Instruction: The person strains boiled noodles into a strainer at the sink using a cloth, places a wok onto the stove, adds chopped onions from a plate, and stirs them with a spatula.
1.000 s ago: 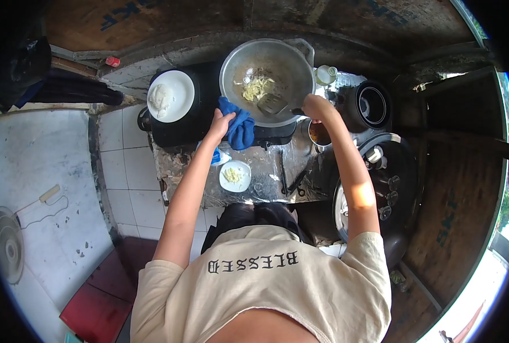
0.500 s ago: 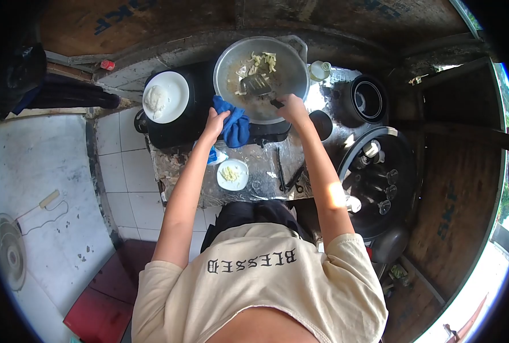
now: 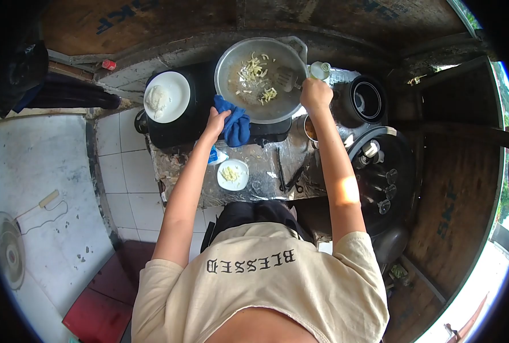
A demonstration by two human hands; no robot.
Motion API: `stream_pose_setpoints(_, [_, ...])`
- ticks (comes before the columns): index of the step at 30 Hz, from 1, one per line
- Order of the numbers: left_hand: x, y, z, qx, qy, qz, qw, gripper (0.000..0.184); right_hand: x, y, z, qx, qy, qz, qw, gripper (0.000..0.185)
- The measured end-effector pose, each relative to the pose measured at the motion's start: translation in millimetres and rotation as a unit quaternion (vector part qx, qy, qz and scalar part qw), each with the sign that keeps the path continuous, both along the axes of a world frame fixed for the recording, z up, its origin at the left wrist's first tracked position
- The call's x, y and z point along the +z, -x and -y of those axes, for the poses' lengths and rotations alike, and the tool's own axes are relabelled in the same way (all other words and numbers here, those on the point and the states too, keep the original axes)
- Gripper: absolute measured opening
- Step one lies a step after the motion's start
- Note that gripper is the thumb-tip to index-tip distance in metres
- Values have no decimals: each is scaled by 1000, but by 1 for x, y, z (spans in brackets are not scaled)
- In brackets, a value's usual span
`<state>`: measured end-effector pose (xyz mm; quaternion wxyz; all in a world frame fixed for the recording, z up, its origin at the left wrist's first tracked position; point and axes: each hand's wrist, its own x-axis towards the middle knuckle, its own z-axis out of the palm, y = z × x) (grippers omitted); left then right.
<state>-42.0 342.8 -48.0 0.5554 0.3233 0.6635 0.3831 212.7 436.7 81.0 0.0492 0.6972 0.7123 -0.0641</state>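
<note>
My left hand [image 3: 216,122] is closed on a blue cloth [image 3: 235,127] at the near left rim of a large metal wok [image 3: 237,63]. My right hand [image 3: 316,94] grips a spatula [image 3: 286,80] at the wok's right edge, its slotted blade inside over the right part of the pan. Pale chopped pieces [image 3: 253,70] lie spread in the wok, with a smaller clump [image 3: 267,95] nearer to me. The spatula's handle is mostly hidden in my fist.
Left of the wok is a white plate [image 3: 177,98] with a white mound. A small white dish [image 3: 241,182] with chopped bits sits nearer me, beside scissors [image 3: 294,181]. To the right are a glass jar [image 3: 319,70], a black pot [image 3: 378,110] and a large dark basin [image 3: 405,166].
My right hand went left with the spatula, then back right. The pale pieces, earlier clumped together, are now scattered in the wok. My left hand has stayed on the cloth.
</note>
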Motion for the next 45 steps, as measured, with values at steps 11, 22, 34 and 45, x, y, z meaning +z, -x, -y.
stream_pose_setpoints(11, [-15, 5, -2, -9, 9, 3, 1000, 50, -14, -17, -13, 13, 55, -4, 998, 19])
stream_pose_setpoints(22, [-14, 4, -2, -9, 16, 5, 1000, 48, -9, -3, 8, 32, 139, -1, 990, 26])
stream_pose_setpoints(34, [-14, 4, -2, -8, 23, -20, 1000, 45, -21, -4, 14, 19, 66, -3, 998, 24])
stream_pose_setpoints(45, [-16, 4, -2, -6, 17, -2, 1000, 45, 1, -18, 17, 38, 164, 34, 985, 35])
